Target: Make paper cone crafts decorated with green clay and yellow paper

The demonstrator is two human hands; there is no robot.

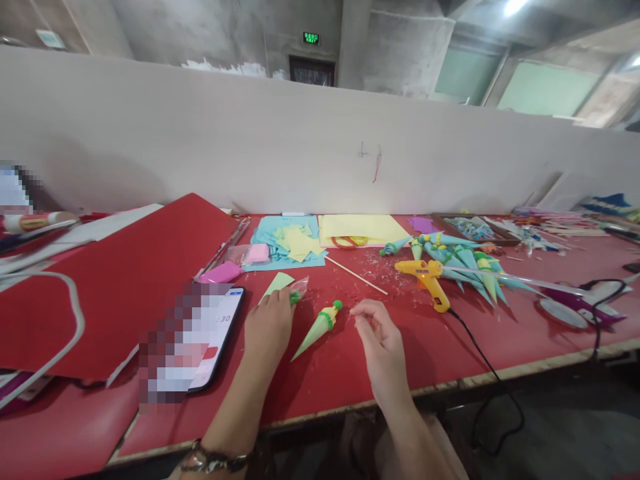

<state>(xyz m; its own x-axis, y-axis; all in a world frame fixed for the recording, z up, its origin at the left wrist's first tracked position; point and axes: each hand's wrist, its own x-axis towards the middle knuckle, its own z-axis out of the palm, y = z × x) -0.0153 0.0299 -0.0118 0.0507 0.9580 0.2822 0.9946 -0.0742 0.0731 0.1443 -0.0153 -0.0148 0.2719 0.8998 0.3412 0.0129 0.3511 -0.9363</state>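
Cone [314, 333] is laid btwn L hand [269, 327] & R hand [377, 328], axis diag., ball end [338, 305] nr R. Bag [302, 289] is gripped in L; R's curled, grip can't be told.

The left hand [269, 327] and the right hand [383, 347] are left ungloved, and both forearms are bared as far as they are shown. Around the left forearm [235, 403] a bracelet [215, 459] is worn — dark brown, broken by paler, tan patches, with a chunky, uneven outline. Its material is blurred. Between the arms, dim brownish clothing [363, 433] is glimpsed at the lap — its cut and fabric are lost in shadow.
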